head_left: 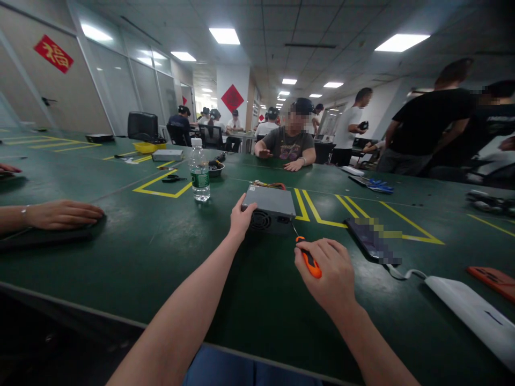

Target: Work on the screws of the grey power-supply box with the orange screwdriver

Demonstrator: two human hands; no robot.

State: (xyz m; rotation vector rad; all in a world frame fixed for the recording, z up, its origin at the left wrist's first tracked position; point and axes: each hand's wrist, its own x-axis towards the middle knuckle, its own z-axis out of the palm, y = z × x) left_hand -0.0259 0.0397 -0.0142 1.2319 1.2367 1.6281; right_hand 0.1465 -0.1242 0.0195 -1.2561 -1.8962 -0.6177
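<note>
A grey computer power supply (271, 201) rests on the green table, its fan grille and power socket facing me and coloured cables behind it. My left hand (241, 217) grips its left front corner, with the thumb on the top face and other fingers along the side. In my right hand (328, 268) is an orange and black screwdriver (309, 258), held by the handle. Its thin shaft points up and left, and the tip is at the lower right corner of the power supply's front. I cannot make out a screw there.
A water bottle (200, 171) stands left of the power supply, near a metal bowl (216, 169). To the right lie a phone (370, 241), a white power bank (475, 311) and blue-handled tools (378, 186). Another person's hand (64, 214) rests at left; a person sits opposite.
</note>
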